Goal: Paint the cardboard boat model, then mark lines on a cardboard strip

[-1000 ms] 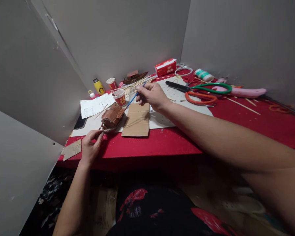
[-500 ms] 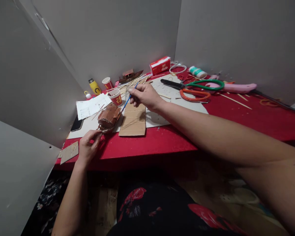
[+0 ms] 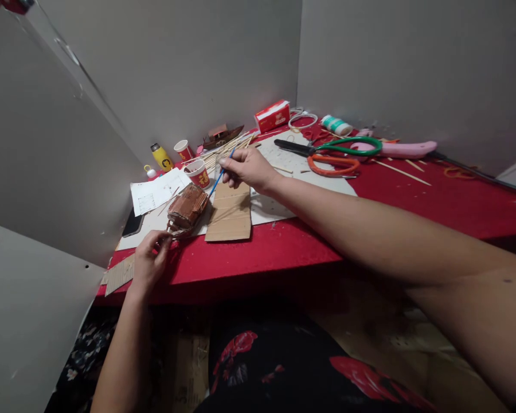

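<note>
My left hand (image 3: 152, 252) pinches the near end of a small brown model boat (image 3: 188, 205) with a rounded roof. It is tilted above the table's front part. In my right hand (image 3: 245, 167) is a thin blue paintbrush (image 3: 219, 179), held between thumb and fingers. The brush points down at the boat's right side; its tip seems to touch there, though the contact is too small to be sure of. A piece of brown cardboard (image 3: 229, 215) lies under and beside the brush. Behind the boat stands a red and white paper cup (image 3: 198, 172) with something brown inside.
Large scissors (image 3: 333, 164) with green and orange handles lie right of my right hand, near a pink tool (image 3: 408, 149). Thin sticks (image 3: 223, 150), another model boat (image 3: 221, 136) and a red tissue pack (image 3: 273, 116) are at the back. A phone (image 3: 133, 223) and paper (image 3: 157, 192) lie left.
The model boat has been turned slightly in my left hand, showing more of its near end. My right hand keeps the brush at its side. The whole view has shifted a little.
</note>
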Tool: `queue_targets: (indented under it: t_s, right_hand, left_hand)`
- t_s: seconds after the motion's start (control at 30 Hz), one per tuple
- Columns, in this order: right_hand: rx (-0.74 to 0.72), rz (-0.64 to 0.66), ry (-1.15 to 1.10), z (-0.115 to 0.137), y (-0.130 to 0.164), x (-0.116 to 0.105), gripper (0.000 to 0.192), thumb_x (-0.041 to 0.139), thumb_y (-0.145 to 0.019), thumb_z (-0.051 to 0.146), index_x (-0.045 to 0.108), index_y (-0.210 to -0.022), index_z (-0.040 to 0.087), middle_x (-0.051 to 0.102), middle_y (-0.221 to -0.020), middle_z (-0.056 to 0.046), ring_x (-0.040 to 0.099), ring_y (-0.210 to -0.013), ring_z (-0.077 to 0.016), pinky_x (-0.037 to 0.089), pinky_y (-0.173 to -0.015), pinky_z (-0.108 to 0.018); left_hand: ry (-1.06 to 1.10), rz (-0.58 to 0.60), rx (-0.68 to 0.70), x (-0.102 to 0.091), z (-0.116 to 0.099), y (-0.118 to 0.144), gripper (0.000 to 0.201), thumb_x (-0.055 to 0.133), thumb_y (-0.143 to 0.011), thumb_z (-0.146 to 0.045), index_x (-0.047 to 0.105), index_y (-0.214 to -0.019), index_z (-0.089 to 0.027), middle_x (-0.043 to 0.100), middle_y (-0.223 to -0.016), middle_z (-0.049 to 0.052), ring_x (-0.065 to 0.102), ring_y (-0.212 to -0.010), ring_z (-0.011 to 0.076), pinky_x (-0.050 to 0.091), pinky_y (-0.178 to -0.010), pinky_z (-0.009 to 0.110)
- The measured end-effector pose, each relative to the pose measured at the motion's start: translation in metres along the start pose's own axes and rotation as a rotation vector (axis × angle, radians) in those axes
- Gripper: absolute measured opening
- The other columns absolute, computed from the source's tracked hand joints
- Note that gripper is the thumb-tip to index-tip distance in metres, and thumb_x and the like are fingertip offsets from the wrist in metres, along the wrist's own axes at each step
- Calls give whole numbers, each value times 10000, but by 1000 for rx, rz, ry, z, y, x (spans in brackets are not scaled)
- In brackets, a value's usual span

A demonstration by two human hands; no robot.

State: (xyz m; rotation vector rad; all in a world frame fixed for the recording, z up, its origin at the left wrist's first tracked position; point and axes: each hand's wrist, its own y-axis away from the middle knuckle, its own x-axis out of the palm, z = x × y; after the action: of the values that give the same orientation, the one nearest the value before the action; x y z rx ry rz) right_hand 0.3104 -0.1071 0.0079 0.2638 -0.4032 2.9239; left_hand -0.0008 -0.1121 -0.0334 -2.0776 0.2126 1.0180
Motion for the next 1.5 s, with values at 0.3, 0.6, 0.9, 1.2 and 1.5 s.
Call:
queue_targets:
  t_s: [0.3, 0.6, 0.9, 1.2, 1.5]
  right_hand:
    - [168, 65, -4, -8, -12, -12, 286, 599, -914, 100, 606, -630, 131, 669, -513, -27, 581, -375, -93, 428, -342, -158]
    - [234, 122, -40, -13, -8, -7, 309, 538, -931, 80, 610, -635, 134, 679, -532, -39, 592, -399, -98, 440, -360, -163]
    - [246, 309, -13, -9, 7, 6, 236, 582, -895, 50, 637, -679, 126, 728, -618, -47, 650, -466, -106, 498, -409, -166]
    - [177, 337, 25, -11, 2, 2, 209, 607, -869, 10, 662, -690, 102, 706, -577, -12, 610, -426, -60, 480, -413, -120]
    - [140, 325, 5, -6, -1, -3, 158, 652, -871, 80, 657, -716, 108, 725, -619, -33, 640, -456, -88, 523, -450, -165]
  left_hand:
    - [-14, -10, -29, -3, 6, -3, 87, 598, -889, -286, 655, -873, -222, 680, -830, 23, 626, -762, 169, 494, -719, 284]
    - [0, -16, -40, -4, 9, -6, 69, 615, -872, -275, 663, -858, -229, 678, -806, 10, 624, -739, 165, 494, -696, 268]
    - [33, 43, -21, -6, 11, -6, 135, 615, -901, -309, 708, -964, -235, 704, -898, 31, 645, -802, 169, 502, -739, 285]
    - [21, 88, -58, -10, 3, -13, 96, 618, -868, -276, 686, -856, -210, 691, -815, 18, 624, -724, 155, 488, -703, 271]
    - [342, -44, -275, -11, 18, -20, 180, 694, -793, -346, 659, -835, -175, 623, -666, -16, 567, -580, 120, 475, -592, 241]
